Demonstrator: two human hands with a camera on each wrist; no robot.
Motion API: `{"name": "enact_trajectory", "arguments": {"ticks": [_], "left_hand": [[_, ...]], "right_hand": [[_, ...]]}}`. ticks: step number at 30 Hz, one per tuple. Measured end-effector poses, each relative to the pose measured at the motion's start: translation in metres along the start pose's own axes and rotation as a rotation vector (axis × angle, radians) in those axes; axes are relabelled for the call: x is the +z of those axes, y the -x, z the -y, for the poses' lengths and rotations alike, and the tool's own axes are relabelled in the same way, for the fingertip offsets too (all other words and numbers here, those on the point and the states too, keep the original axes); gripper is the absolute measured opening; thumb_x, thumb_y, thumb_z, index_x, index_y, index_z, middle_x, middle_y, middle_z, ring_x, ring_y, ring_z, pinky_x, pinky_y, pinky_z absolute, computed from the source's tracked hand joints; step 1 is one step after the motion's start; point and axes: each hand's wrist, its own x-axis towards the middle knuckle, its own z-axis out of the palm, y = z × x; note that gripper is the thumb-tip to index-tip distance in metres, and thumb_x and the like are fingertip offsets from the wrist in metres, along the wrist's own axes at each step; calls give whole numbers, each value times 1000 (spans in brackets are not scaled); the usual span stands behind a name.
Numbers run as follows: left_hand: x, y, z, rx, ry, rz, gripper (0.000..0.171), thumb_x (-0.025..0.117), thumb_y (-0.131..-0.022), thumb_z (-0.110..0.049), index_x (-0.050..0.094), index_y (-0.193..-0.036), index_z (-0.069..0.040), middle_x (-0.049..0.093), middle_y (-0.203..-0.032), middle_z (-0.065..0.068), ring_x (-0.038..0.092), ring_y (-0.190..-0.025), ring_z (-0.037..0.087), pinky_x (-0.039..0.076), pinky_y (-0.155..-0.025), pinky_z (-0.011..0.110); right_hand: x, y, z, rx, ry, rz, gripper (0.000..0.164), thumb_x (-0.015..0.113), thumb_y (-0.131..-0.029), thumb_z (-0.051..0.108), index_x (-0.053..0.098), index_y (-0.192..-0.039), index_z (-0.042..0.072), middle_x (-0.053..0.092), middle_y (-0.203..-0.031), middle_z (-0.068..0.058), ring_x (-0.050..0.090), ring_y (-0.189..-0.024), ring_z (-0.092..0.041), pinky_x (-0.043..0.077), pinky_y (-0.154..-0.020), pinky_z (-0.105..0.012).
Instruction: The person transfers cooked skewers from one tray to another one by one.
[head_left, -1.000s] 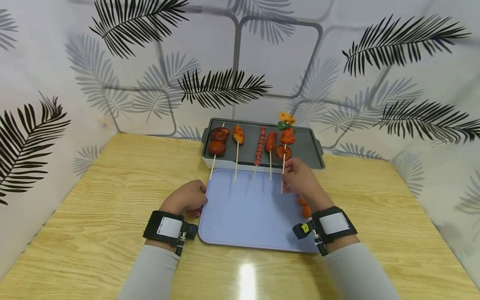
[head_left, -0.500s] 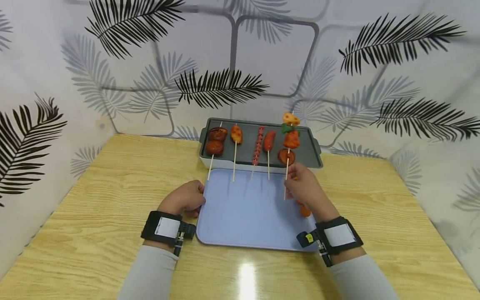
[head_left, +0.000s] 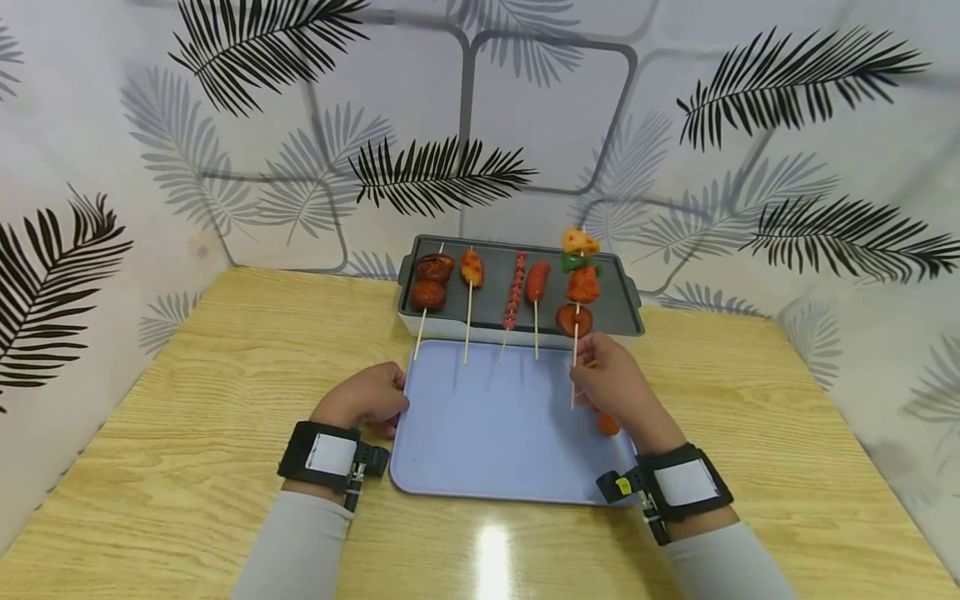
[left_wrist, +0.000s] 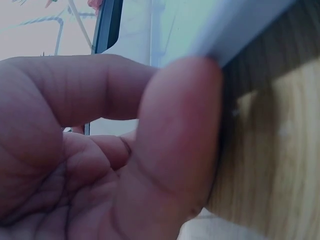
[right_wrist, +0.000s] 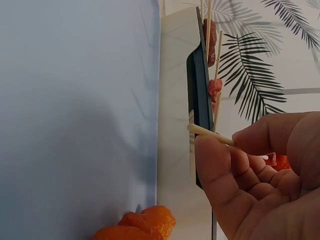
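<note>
My right hand (head_left: 611,375) pinches the wooden stick of a mixed skewer (head_left: 582,283) between thumb and fingers. That skewer carries a yellow piece, a green piece, an orange-red chunk and a browned round slice, over the right part of the grey grill pan (head_left: 495,312). In the right wrist view the stick's blunt end (right_wrist: 192,129) pokes out past the fingertips. At the left rim of the light blue tray (head_left: 487,442), my left hand (head_left: 371,396) grips the edge. The left wrist view has its thumb (left_wrist: 180,125) against the tray's side (left_wrist: 240,30).
Several skewers lie on the pan, sticks over its front edge: browned round pieces (head_left: 430,293), a wing-like piece (head_left: 472,267), a scored red sausage (head_left: 514,292) and a plain sausage (head_left: 537,282). Orange food (head_left: 607,423) lies at the tray's right, partly hidden. A leaf-patterned backdrop (head_left: 300,192) stands behind.
My right hand has drawn the mixed skewer slightly toward me and to the right, and its food sits lower over the pan. The left hand keeps its hold on the tray.
</note>
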Motion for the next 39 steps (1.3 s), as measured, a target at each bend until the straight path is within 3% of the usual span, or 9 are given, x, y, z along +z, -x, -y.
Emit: {"name": "enact_trajectory", "arguments": {"ticks": [16,24,39], "left_hand": [[1,1,-1,15,-7,17,16,53,-86,5,53,-101,3,55,-81,14,56,-60,21,52,-51,27],[1,1,-2,14,-11,16,17,53,-86,4,53,-103,3,55,-80,14,56,-59,20,52,-51,26],[1,0,-2,6,6,21,17,53,-86,5,53,-103,3,55,-81,14,56,-61,21,53,-52,26]], "right_hand": [[-4,15,-10,-43,28,11,23,60,-91,1,52,-112,-6,55,-89,-15,62,-66,-22,58,-60,-35],[-2,25,-14,2,52,13,25,61,-91,2,52,-114,-4,55,-92,-15,64,-66,-22,56,-56,-33],[-2,54,-23,5,-11,64,21,60,-90,-2,51,-109,-5,56,-87,-14,61,-69,-22,58,-59,-34]]}}
